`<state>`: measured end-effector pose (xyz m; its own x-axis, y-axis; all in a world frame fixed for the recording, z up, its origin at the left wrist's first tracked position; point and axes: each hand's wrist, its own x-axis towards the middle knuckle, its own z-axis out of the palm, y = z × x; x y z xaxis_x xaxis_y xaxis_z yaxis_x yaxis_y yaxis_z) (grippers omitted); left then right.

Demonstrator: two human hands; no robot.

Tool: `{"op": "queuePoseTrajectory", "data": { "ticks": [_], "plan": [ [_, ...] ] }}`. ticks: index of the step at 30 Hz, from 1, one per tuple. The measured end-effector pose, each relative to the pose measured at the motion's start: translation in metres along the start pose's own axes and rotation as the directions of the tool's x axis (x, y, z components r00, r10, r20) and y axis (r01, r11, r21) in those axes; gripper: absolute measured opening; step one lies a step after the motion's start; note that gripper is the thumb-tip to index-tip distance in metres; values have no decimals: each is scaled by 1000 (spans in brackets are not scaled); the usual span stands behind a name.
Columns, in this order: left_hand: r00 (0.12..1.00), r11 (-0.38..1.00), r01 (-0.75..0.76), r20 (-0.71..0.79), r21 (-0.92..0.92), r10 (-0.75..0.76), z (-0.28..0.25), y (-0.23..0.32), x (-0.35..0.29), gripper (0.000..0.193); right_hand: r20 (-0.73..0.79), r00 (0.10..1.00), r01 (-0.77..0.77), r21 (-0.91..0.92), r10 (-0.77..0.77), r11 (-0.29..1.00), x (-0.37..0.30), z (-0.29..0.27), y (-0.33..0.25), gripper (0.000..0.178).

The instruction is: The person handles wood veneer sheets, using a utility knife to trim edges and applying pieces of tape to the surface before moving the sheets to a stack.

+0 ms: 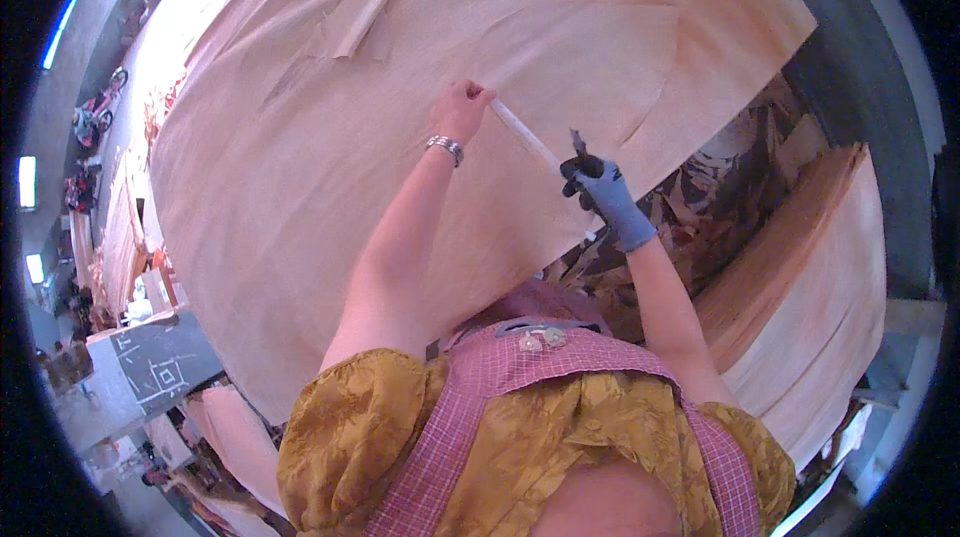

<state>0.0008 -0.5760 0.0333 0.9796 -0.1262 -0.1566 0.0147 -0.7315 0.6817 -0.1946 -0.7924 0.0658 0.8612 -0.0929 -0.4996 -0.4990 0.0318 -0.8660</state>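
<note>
A narrow white strip of tape [524, 133] stretches above a broad sheet of thin wood veneer [330, 177]. Its far end is pinched in the fingers of my bare left hand [463, 112]. My right hand [605, 195] wears a blue-grey glove with dark fingertips and is closed at the strip's near end. From that fist a short dark tool [578, 142] points up; its kind is too small to make out. Both hands are over the right-middle part of the veneer, near its front edge.
A torn, raised flap [370, 12] lies on the veneer's far part. Torn veneer scraps [690, 197] fill the space beyond its right edge. A thick veneer stack [810, 277] stands at the right. A dark board with chalk marks [165, 362] is at the left.
</note>
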Motion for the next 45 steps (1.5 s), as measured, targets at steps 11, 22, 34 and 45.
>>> {"op": "queuePoseTrajectory", "data": {
  "ticks": [11, 22, 34, 45],
  "plan": [
    [992, 995, -75, -96, 63, 81, 28, 1, -44, 19, 156, 974, -145, -126, 164, 981, -7, -48, 7, 21],
    [965, 936, -124, -181, 329, 191, 75, 5, -122, 43, 117, 987, -111, 9, 110, 994, -38, -67, 119, 23],
    [903, 756, -428, 209, 495, 375, 94, 38, -198, 72, 216, 942, 337, -641, -258, 689, -12, -131, 71, 24],
    [883, 795, -437, 36, 420, 467, 155, 123, -151, 56, 122, 984, -143, 130, 127, 981, 37, -196, 83, 19]
  ]
}}
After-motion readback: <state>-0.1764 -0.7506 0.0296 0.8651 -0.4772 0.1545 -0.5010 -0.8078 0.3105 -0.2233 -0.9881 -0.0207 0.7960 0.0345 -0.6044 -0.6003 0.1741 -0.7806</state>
